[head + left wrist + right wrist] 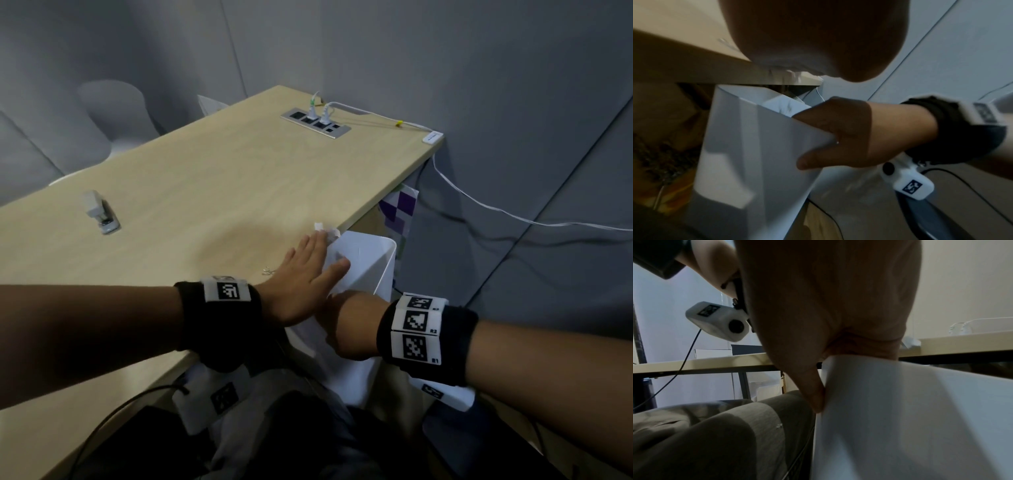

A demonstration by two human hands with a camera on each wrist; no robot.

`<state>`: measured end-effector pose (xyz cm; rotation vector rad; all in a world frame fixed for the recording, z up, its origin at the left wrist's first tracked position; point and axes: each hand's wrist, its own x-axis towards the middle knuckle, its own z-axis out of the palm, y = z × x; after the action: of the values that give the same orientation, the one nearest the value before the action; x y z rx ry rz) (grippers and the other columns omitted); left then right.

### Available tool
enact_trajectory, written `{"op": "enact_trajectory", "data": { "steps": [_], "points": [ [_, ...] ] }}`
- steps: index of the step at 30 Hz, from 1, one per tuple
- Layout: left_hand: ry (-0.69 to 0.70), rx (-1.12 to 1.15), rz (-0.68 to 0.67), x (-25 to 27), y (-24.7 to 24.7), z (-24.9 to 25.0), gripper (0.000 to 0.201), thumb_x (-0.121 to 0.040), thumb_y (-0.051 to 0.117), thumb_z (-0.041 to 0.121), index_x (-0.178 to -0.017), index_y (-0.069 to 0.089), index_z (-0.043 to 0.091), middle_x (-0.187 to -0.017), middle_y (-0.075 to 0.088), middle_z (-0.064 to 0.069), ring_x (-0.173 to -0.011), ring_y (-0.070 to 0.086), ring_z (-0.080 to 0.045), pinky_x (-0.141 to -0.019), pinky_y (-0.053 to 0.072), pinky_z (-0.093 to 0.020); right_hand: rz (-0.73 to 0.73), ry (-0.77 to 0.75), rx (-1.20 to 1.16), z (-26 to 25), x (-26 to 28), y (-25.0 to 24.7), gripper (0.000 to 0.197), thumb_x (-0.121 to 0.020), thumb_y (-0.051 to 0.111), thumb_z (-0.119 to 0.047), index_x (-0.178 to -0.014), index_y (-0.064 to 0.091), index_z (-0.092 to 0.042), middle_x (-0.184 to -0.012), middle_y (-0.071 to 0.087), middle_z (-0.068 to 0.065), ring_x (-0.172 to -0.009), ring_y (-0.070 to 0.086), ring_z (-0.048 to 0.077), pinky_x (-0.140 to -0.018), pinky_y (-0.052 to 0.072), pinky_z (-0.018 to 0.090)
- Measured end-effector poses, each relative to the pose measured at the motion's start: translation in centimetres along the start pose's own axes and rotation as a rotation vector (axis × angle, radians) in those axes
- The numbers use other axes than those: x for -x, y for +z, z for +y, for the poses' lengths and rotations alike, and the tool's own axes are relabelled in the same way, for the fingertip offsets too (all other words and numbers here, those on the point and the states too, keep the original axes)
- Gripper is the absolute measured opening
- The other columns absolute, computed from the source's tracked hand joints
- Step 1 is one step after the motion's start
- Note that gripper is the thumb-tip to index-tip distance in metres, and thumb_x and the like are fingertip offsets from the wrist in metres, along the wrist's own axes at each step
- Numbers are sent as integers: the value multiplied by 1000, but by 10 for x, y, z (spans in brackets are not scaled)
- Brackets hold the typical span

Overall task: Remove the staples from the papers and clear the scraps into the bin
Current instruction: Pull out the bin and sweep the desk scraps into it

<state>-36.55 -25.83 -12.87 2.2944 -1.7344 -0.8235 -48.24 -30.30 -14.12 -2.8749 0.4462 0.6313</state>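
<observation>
My left hand lies flat at the table's right edge, fingers straight, touching crumpled white paper scraps that overhang the edge. Just below the edge, a white bin is held by my right hand, which grips its rim. In the left wrist view the right hand has its thumb outside the bin and its fingers inside; white paper lies in the bin. A few loose staples sit on the table beside my left hand. A grey stapler rests far left.
A socket panel with plugs sits at the table's far end, and a white cable trails off to the right. A purple-checked bag hangs behind the bin. A grey chair stands beyond the table. My lap is below.
</observation>
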Motion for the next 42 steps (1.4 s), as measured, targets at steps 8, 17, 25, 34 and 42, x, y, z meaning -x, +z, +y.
{"op": "enact_trajectory", "data": {
  "steps": [8,17,25,34,42],
  "points": [
    [-486,-76,162,-20,-38,-56,83,-98,21,58,-161,6,5,-169,-6,-16,-156,-6,-31,-125,3,-47,48,-6,39,6,2,0,16,-91,60,-11,-102,67,-2,-98,70,16,-84,69,33,-60,47,31],
    [-217,-65,155,8,24,15,93,-90,8,69,-161,-8,12,-168,-13,-9,-155,-15,-22,-124,-11,-41,-64,-13,86,9,3,-1,28,-102,49,-19,-122,62,-4,-124,63,16,-106,62,31,-90,51,37],
    [27,127,271,-31,-25,-4,66,-107,33,34,-160,9,2,-168,11,-15,-154,12,-27,-121,11,-36,30,22,12,15,5,2,21,-92,60,-15,-110,63,-5,-108,66,15,-91,66,33,-69,52,32],
    [25,-297,-109,-30,-34,-18,60,-109,12,31,-161,-9,10,-168,-18,-7,-155,-16,-23,-125,-3,-45,45,6,24,17,6,1,23,-91,62,-16,-112,62,-5,-107,66,16,-91,67,35,-64,46,32],
    [40,-133,-47,-6,-33,-10,59,-110,17,29,-162,-6,15,-168,-16,-3,-155,-15,-18,-125,-6,-36,47,21,7,19,8,0,22,-93,60,-17,-112,60,-6,-107,65,14,-87,65,30,-63,41,30]
  ]
}}
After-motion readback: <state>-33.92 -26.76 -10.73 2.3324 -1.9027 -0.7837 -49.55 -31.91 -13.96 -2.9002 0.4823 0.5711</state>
